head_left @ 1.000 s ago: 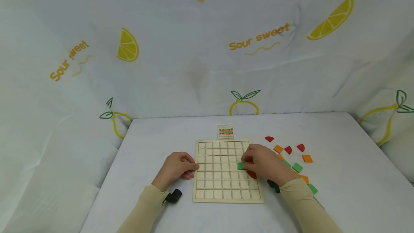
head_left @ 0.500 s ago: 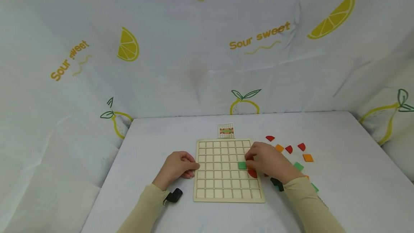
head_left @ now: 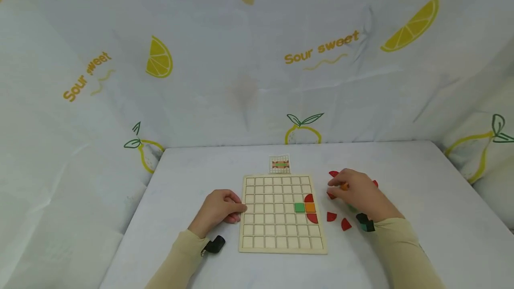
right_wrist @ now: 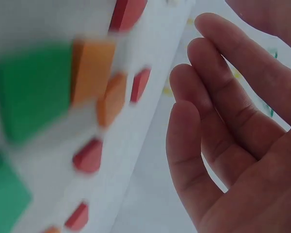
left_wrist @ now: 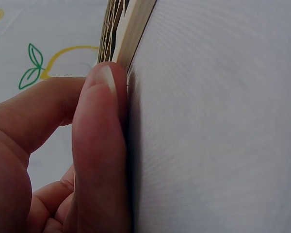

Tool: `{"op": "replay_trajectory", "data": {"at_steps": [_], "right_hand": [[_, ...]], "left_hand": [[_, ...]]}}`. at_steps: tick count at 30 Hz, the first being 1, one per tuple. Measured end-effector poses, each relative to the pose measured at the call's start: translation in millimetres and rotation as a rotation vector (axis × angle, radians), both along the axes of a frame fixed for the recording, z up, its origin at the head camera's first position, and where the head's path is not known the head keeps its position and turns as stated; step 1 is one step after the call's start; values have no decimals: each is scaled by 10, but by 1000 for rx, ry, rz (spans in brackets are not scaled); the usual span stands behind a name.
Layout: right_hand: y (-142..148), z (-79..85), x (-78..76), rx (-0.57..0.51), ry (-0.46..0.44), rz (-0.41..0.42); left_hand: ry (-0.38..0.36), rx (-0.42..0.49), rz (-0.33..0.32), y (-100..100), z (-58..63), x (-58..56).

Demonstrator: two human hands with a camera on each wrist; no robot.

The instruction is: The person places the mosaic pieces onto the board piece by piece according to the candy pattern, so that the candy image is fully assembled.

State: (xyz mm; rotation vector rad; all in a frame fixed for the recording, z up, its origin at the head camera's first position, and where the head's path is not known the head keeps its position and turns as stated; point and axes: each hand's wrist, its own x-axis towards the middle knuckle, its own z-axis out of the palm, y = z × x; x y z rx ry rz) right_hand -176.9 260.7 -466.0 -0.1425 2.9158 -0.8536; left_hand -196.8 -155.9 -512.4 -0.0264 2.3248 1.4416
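Note:
A pale wooden grid board [head_left: 265,231] lies flat on the table. My left hand [head_left: 220,206] holds its left edge, the thumb [left_wrist: 99,136] right at the rim in the left wrist view. Toward the board's right side, a green square tile [head_left: 299,207] and an orange square tile [head_left: 310,207] sit side by side in grid cells, with a red quarter-round piece [head_left: 308,198] above and another red piece [head_left: 312,218] below the orange one. My right hand [head_left: 363,193] hovers over loose pieces right of the board, fingers [right_wrist: 184,145] loosely extended and holding nothing.
Loose red quarter-rounds [head_left: 346,224], orange blocks [right_wrist: 92,68] and green blocks [right_wrist: 34,87] lie scattered around and under the right hand. A small pattern card [head_left: 279,164] lies behind the board. White printed cloth [head_left: 225,66] hangs at the table's back.
My right hand has left the board's right side and moved right over the loose pieces, uncovering the orange tile and upper red piece. My left hand stays at the board's edge.

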Motion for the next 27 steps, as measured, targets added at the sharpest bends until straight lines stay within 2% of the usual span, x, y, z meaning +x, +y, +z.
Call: {"op": "replay_trajectory", "data": {"at_steps": [6,14,22,27], "right_hand": [[446,-20,12,37,-18,-119],[945,-38,39,39,-49,-203],[1100,-105,-8,46,-126,-279],[1099,-182,-53,34,-146,-290]], "left_hand": [[0,-8,-5,-14,-1,1],[0,-10,0,-21,30,31],[5,-12,-7,0,57,25],[3,-11,-7,10,39,20]]}}
